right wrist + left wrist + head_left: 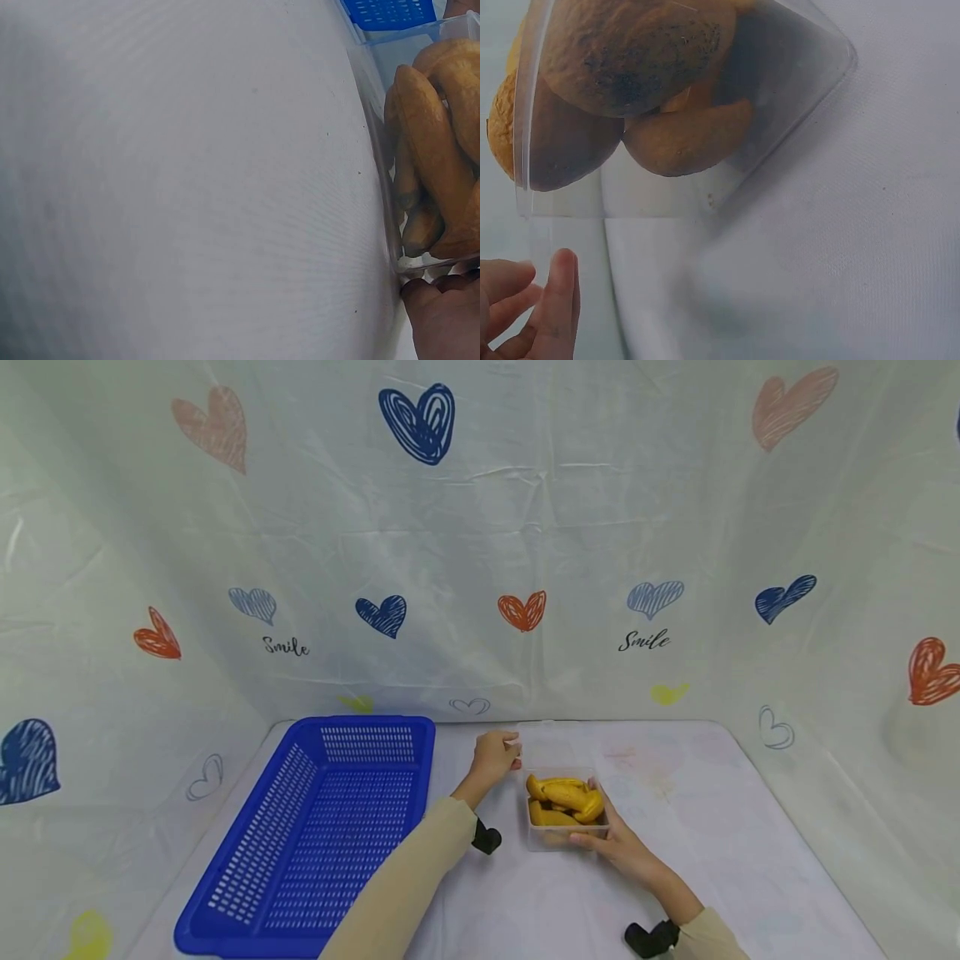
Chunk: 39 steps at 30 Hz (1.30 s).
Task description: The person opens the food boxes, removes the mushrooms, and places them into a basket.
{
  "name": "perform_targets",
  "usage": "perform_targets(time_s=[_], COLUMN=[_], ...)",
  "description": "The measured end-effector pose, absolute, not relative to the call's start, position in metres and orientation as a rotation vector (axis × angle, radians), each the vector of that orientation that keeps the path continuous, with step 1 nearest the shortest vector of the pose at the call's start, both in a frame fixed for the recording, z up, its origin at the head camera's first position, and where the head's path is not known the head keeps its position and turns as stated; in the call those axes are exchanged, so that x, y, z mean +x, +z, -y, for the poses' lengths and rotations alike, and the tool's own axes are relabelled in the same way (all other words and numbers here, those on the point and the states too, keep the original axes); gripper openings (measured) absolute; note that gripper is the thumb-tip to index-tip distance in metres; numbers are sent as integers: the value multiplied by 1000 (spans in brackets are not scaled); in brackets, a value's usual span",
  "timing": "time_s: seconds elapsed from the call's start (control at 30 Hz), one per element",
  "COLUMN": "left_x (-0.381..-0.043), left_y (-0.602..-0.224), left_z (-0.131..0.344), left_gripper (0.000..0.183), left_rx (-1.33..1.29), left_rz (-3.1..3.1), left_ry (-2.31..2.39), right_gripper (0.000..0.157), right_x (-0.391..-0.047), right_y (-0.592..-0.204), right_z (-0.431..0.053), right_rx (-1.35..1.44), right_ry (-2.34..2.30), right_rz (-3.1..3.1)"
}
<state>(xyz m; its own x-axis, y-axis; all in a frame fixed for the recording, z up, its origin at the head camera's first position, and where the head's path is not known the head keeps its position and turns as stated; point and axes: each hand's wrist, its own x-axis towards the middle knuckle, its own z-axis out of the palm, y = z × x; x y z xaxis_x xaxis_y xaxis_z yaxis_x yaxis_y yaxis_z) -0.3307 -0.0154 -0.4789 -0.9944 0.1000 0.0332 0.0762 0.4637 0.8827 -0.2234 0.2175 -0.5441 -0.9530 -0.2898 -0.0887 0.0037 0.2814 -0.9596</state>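
Observation:
A clear plastic box (566,837) stands on the white table, holding several yellow fruits (566,793). Some are long and curved like bananas (431,139); rounder ones (637,52) press against the wall in the left wrist view. My right hand (618,847) grips the box at its right side, thumb along the front wall. At the box's back left, my left hand (497,756) pinches the edge of a thin clear lid (557,753), which is raised behind the box. In the left wrist view, the left fingers (555,307) are at the clear edge.
A large blue plastic basket (427,777) with slotted walls stands left of the box, beside my left forearm. White cloth printed with hearts (521,610) hangs behind the table (712,860) and along both sides. Black wrist mounts (487,837) sit on both wrists.

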Motion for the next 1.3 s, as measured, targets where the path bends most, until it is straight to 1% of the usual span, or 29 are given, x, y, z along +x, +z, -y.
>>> perform_targets(time_s=[0.27, 0.43, 0.5, 0.67, 0.83, 1.03, 1.3], left_x=[-327, -326, -326, -327, -322, -315, -307], left_y=[-474, -469, -466, -458, -451, -451, -457], left_z=[15, 15, 16, 19, 17, 12, 7], left_gripper=[32, 34, 36, 41, 44, 44, 45], left_rx=[267, 318, 402, 732, 941, 1102, 1167], left_rz=[-2868, -2900, -2855, -2591, -2377, -2303, -2244], left_ry=[1402, 1441, 1536, 1744, 1677, 1501, 1368], right_gripper=[106, 106, 106, 106, 106, 106, 105], right_x=[-223, -223, -223, -223, -224, -225, -224], right_y=[-547, -547, -547, -546, -546, -547, -547], right_z=[-219, -220, -221, -222, -222, -220, -220], right_rx=[-274, -269, -272, -282, -276, -270, -292], right_ry=[-1738, -1737, -1741, -1739, -1746, -1741, -1756], right_rz=[-2298, -2294, -2293, -2295, -2292, -2286, -2272])
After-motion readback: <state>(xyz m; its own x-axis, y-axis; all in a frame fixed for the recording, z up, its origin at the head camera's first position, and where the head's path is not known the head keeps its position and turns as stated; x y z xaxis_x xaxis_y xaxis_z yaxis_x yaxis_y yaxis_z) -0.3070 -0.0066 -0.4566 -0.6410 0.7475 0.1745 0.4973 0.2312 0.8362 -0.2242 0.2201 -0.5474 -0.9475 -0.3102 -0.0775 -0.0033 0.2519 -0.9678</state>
